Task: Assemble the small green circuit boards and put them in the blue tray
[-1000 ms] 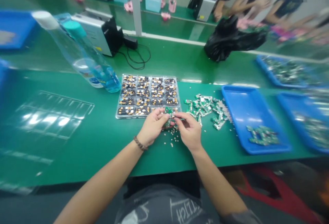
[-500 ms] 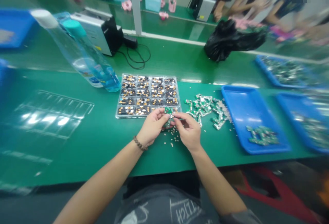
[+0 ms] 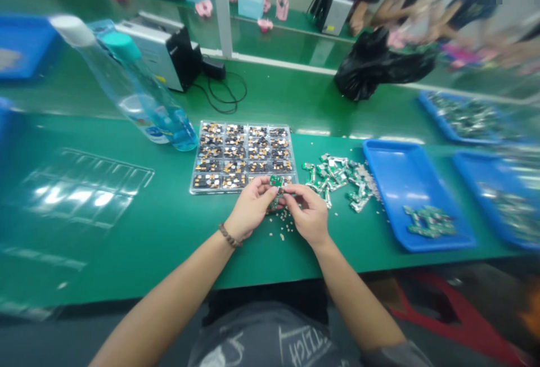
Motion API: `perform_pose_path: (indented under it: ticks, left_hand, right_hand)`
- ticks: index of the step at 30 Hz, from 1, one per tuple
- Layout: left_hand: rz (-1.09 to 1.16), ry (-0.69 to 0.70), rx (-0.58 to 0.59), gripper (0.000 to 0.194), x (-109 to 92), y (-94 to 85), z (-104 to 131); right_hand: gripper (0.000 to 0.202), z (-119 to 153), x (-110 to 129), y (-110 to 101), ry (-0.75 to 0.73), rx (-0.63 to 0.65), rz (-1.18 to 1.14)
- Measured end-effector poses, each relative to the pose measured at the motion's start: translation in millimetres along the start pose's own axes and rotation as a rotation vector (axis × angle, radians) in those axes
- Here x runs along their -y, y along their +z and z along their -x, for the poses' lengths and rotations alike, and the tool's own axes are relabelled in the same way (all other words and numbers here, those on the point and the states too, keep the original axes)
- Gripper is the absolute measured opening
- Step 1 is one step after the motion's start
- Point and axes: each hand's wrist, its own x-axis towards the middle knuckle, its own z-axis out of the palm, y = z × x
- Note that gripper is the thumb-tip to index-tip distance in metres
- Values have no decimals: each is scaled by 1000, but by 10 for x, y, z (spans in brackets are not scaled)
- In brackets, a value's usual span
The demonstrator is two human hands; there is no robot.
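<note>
Left hand (image 3: pixel 250 208) — pinching green circuit board (image 3: pixel 276 180) | right hand (image 3: pixel 311 216) — fingertips at board, grip unclear | compartmented tray (image 3: pixel 217 191) just beyond both

Green counter (image 3: pixel 181 215) is bearing a clear compartment tray (image 3: pixel 215 191) | loose circuit boards (image 3: pixel 335 176) are lying right of it | blue tray (image 3: pixel 396 173) is sitting beside the boards | two bottles (image 3: pixel 152 97) are standing left

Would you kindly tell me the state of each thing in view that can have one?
Left hand: closed on green circuit board
Right hand: bent at the board, grip unclear
Compartment tray: visible compartments filled
Loose boards: heaped
Blue tray beside them: partly filled
Teal-capped bottle: closed, partly filled
White-capped bottle: closed
Black bag: crumpled
</note>
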Motion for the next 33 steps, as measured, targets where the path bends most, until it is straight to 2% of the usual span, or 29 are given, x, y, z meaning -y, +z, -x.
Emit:
perform_pose_path:
  ticks: [33]
  left_hand:
    - [-40,36,36,40,35,9,-4]
  right_hand:
    - [12,19,-17,32,-8,-20,10]
